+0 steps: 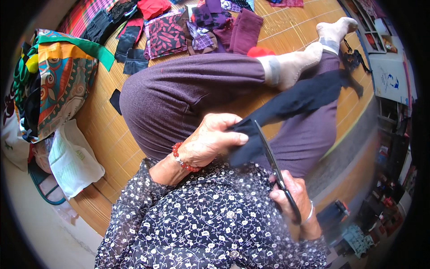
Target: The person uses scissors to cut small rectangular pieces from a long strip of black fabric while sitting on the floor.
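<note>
My left hand (pixel 219 138), with a red bead bracelet at its wrist, pinches the near end of a long strip of dark navy cloth (pixel 295 99). The strip runs away to the right across my lower legs. My right hand (pixel 293 193) is closed round the handles of a pair of scissors (pixel 274 165). The blades point up and left, beside the cloth near my left fingers. Whether they are parted I cannot make out. A loose end of the dark cloth hangs below my left hand.
I sit on a bamboo mat (pixel 96 148), legs bent. Cut fabric pieces (pixel 166 36) lie in piles beyond my knee. At left stand a patterned bag (pixel 62 85) stuffed with cloth and a white plastic bag (pixel 75 159). Shelves with clutter (pixel 371 33) line the right side.
</note>
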